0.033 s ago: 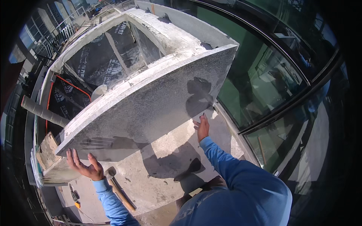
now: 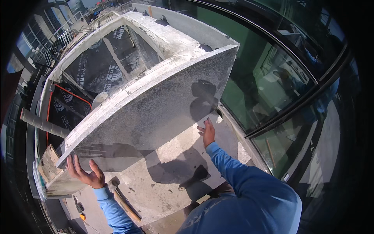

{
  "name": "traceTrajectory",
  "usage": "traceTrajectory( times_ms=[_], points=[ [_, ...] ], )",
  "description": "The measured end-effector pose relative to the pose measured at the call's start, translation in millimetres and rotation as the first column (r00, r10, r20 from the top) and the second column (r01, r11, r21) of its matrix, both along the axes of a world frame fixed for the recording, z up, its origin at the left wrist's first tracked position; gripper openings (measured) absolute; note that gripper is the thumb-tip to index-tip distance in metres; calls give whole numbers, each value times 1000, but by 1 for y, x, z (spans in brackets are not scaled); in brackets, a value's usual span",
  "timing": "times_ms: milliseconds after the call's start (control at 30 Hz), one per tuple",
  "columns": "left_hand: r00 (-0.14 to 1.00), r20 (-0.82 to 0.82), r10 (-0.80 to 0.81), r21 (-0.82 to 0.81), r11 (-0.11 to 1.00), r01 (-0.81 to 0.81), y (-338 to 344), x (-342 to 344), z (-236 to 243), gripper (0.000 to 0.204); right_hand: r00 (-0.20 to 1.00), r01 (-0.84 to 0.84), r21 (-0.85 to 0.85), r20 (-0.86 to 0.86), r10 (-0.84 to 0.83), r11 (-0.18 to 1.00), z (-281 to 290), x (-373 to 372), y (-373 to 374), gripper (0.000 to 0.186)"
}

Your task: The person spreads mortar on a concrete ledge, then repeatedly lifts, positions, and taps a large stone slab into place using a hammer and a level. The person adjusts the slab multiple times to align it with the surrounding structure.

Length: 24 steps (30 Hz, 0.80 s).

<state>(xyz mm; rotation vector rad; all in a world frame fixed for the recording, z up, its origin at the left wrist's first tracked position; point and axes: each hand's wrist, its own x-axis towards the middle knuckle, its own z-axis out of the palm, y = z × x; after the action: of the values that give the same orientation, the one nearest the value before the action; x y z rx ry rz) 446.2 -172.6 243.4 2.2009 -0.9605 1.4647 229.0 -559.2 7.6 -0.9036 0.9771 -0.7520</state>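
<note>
A large grey stone slab [image 2: 156,105] with a curved top edge stands on edge against the front of a concrete planter frame [image 2: 181,41]. At its lower left corner my left hand [image 2: 85,173] is open, fingers spread and pointing up, overlapping the slab's face. Whether the fingertips press on the stone I cannot tell. Close to the lower edge at the right is my right hand [image 2: 207,132], its fingers apart and slightly bent, holding nothing. Shadows of my head and hands fall across the slab.
A wooden-handled hammer [image 2: 124,201] lies on the concrete floor below my left hand. Further left is a tool with a yellow end [image 2: 81,210]. A wrapped pipe [image 2: 43,123] sticks out at left, above a wooden board [image 2: 49,160]. Dark-framed glass [image 2: 272,85] bounds the right.
The view has shifted slightly, and the slab's left end appears lower in the picture. My left hand sits a little higher against the slab's corner. The right hand stays near the lower edge.
</note>
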Motion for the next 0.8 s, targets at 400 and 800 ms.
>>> traceTrajectory(
  times_ms=[400, 800],
  points=[
    [996, -92, 12, 128, 992, 0, -213, -8, 38, 39, 992, -120, 131, -7, 122, 984, -76, -56, -50, 55],
    [998, -6, -70, 91, 993, 70, -224, -4, 32, 47, 863, -505, -225, -148, 483, 833, -149, 2, 16, 31]
  ],
)
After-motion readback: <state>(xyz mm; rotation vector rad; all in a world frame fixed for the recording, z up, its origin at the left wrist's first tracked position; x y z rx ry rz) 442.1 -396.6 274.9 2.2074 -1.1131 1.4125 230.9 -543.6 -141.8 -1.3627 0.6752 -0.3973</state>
